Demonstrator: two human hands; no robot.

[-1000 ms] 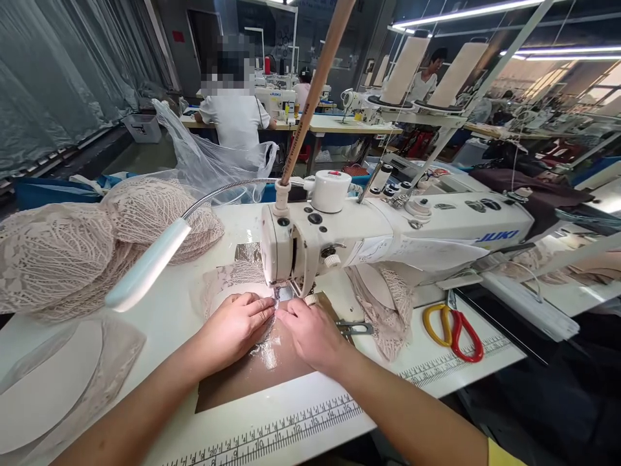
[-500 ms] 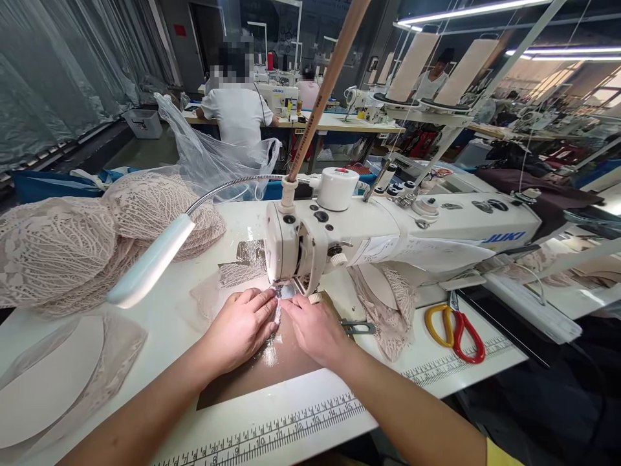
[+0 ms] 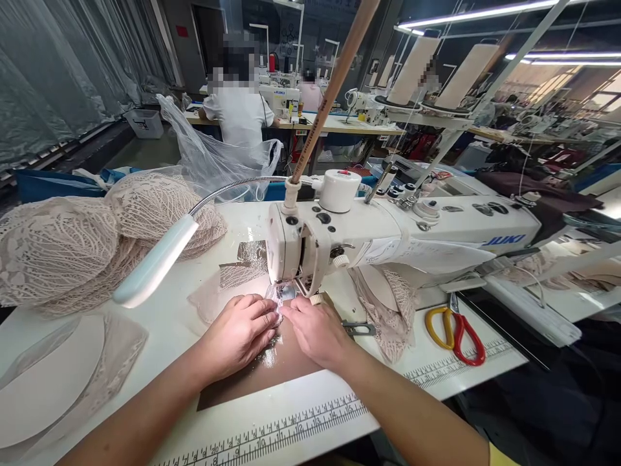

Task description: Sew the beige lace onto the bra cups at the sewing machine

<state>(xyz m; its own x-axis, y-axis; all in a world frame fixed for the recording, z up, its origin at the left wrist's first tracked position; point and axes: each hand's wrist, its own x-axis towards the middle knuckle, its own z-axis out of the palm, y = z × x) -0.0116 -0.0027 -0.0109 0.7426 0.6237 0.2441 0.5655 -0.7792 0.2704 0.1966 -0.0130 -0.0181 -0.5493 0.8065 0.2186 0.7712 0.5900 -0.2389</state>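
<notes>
My left hand point(image 3: 240, 333) and my right hand point(image 3: 315, 331) lie side by side on a piece of beige lace point(image 3: 220, 288) just in front of the needle of a white JUKI sewing machine point(image 3: 388, 236). Both hands press the lace down with their fingertips meeting at the presser foot point(image 3: 286, 292). The fingers are bent and pinch the fabric edge. The lace rests on a brown plate point(image 3: 272, 366) set in the white table.
A gooseneck lamp point(image 3: 155, 262) hangs at the left. A heap of lace cups point(image 3: 82, 243) lies at the far left, with more lace point(image 3: 392, 307) right of the needle. Red and yellow scissors point(image 3: 458, 330) and small snips point(image 3: 359, 329) lie on the table. Another person point(image 3: 240, 110) sits behind.
Both hands have edged slightly toward me and the lace has shifted a little under the presser foot. The view has drifted slightly.
</notes>
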